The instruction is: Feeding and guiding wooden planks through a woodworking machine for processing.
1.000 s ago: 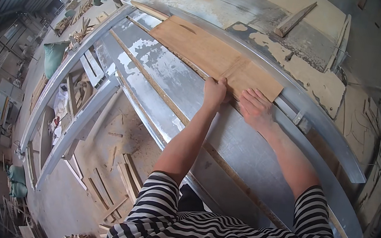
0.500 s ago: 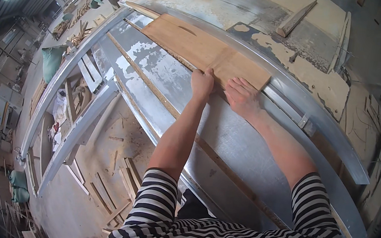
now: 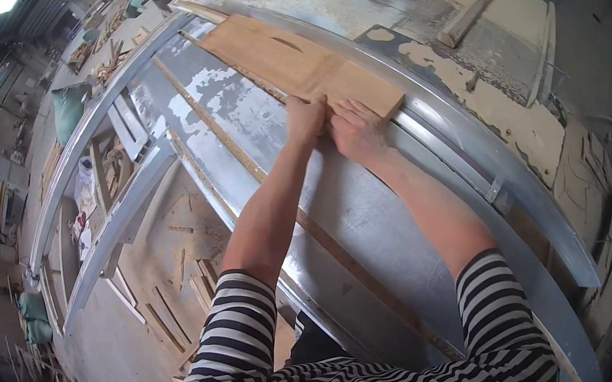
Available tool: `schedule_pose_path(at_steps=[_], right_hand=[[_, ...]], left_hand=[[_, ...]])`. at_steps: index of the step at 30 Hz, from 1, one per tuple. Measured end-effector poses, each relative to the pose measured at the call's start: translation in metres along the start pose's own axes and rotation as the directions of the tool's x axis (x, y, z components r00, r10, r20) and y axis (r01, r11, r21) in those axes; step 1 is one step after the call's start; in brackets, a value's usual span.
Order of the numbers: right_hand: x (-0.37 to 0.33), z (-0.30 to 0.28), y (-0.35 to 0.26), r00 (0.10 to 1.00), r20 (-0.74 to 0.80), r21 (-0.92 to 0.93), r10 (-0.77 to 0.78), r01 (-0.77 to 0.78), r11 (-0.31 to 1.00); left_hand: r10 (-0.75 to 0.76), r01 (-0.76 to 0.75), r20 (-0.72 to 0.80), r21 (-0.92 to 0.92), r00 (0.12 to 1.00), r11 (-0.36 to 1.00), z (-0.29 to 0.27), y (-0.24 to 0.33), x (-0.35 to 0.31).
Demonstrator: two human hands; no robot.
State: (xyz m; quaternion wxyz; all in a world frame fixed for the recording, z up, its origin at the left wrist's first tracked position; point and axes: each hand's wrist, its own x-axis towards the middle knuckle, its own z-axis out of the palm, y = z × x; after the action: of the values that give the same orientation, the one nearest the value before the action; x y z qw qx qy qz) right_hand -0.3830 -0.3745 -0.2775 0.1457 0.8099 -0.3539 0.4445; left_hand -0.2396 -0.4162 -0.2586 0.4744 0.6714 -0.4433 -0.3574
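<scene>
A long, flat wooden board lies lengthwise against the curved metal rim of a large metal-faced work surface. At the board's near long edge, my left hand is closed, fingers curled and thumb pressed to the edge. Beside it, toward the board's right end, my right hand has bent fingers over the near edge, resting on the wood. Both hands grip the board; the undersides of the fingers are hidden.
Narrow wooden strips run across the metal surface. Beyond the curved metal rail, a wooden block sits on a worn panel. To the left stand open metal frame members, with loose wood pieces on the floor.
The board has slid left along the rim, with both hands moving along on its near edge. The view has also shifted slightly.
</scene>
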Motion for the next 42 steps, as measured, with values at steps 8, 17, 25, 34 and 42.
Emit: schedule_pose_path(at_steps=[8,17,25,34,42], right_hand=[[0.027,-0.052,0.034,0.709,0.704,0.125,-0.045,-0.062,0.990],[0.069,-0.094,0.096,0.524,0.817,-0.409,0.240,0.235,0.882],[0.067,-0.077,0.109,0.620,0.762,-0.316,0.187,0.104,0.943],[0.064,-0.074,0.107,0.656,0.734,-0.287,0.176,0.065,0.956],[0.092,-0.078,0.104,0.502,0.840,-0.342,0.206,0.195,0.919]], left_hand=[[-0.073,0.073,0.017,-0.005,0.997,0.997,-0.013,-0.018,0.030],[-0.018,0.050,0.165,-0.189,0.986,0.981,-0.014,0.004,0.009],[0.384,-0.367,0.102,0.585,0.918,0.723,-0.001,0.006,-0.042],[0.289,-0.364,0.259,0.834,0.922,0.414,0.017,0.029,-0.089],[0.421,-0.443,0.236,0.741,0.876,0.505,0.015,0.026,-0.082]])
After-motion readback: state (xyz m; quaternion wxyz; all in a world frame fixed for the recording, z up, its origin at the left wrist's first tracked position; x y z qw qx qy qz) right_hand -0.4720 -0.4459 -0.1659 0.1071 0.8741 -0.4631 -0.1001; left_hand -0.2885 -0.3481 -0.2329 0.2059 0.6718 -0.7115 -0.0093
